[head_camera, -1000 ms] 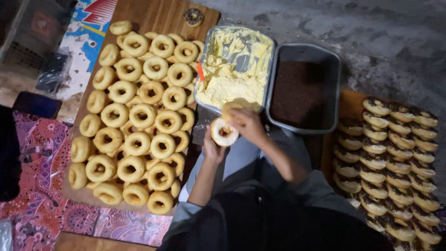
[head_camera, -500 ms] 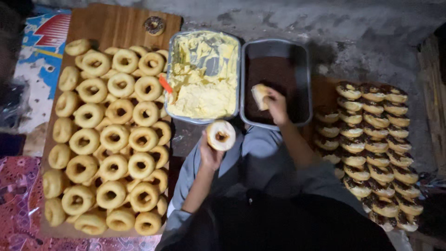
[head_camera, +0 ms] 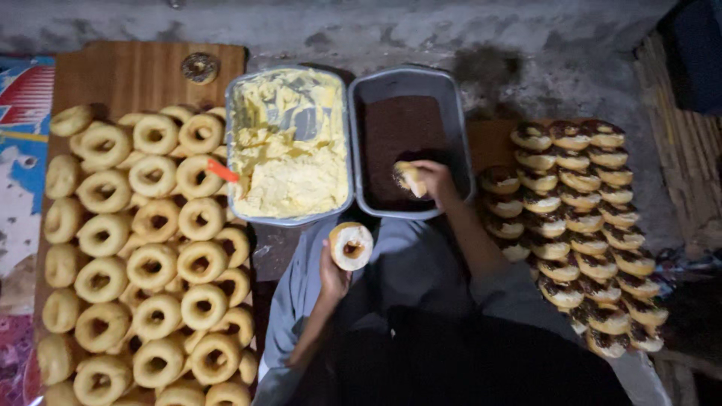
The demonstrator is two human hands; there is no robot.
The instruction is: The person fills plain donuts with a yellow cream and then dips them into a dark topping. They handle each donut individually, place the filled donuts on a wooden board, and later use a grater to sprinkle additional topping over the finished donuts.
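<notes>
- Left hand (head_camera: 333, 272) raised over the lap, fingers curled round a doughnut half (head_camera: 351, 246), cut face up and pale with cream
- That half held in the air just below the near rim of the cream tray (head_camera: 289, 143), apart from it
- Right hand (head_camera: 434, 180) reaching into the dark tray (head_camera: 411, 141), fingers closed on a second doughnut piece (head_camera: 409, 178)
- Second piece down at the near end of the dark tray, on or just above the brown topping; contact hard to judge
- Cream tray full of yellow cream, bare metal showing near the far end; orange handle (head_camera: 222, 171) sticking out over its left rim
- Both trays rectangular, metal, side by side and touching, the dark one to the right
- Plain ring doughnuts (head_camera: 154, 225) packed in rows on a wooden board (head_camera: 120, 75) to the left, some overlapping
- One dark-topped doughnut (head_camera: 200, 68) alone at the far end of the board, well apart from the plain ones
- Finished doughnuts (head_camera: 579, 218) with dark tops stacked in overlapping rows to the right, near the right forearm
- Grey trouser legs (head_camera: 406, 263) below the trays, dark top lower in view
- Patterned mat (head_camera: 22, 128) at the left edge, under the board
- Rough grey floor (head_camera: 451, 30) beyond the trays
</notes>
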